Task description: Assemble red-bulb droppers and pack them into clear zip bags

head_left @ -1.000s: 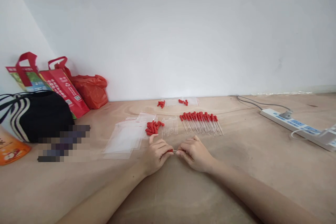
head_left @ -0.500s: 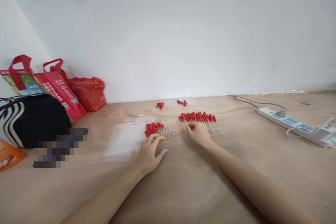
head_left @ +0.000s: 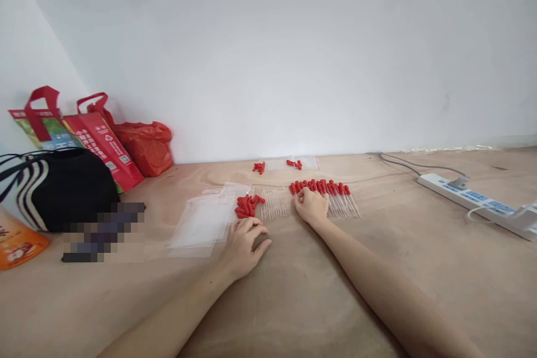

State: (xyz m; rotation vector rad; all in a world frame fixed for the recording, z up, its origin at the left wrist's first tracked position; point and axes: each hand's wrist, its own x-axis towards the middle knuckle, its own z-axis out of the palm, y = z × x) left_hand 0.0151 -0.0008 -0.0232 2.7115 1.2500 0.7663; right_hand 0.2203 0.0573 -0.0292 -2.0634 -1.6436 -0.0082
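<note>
Red-capped droppers [head_left: 342, 196] in a row; right hand [head_left: 311, 205] over them, fingers bunched, grip unclear; left hand [head_left: 245, 246] empty, fingers loosely spread.

I observe diffuse, moderately bright light; the wall [head_left: 268, 78] reads palest low at centre and greyer above. A soft shadow edges the right forearm [head_left: 369, 285]. Wide-angle stretch affects the frame sides. I resolve the clear tubes [head_left: 274, 204] poorly: fine detail is soft. A pixelated patch [head_left: 103, 232] masks one area at left.
</note>
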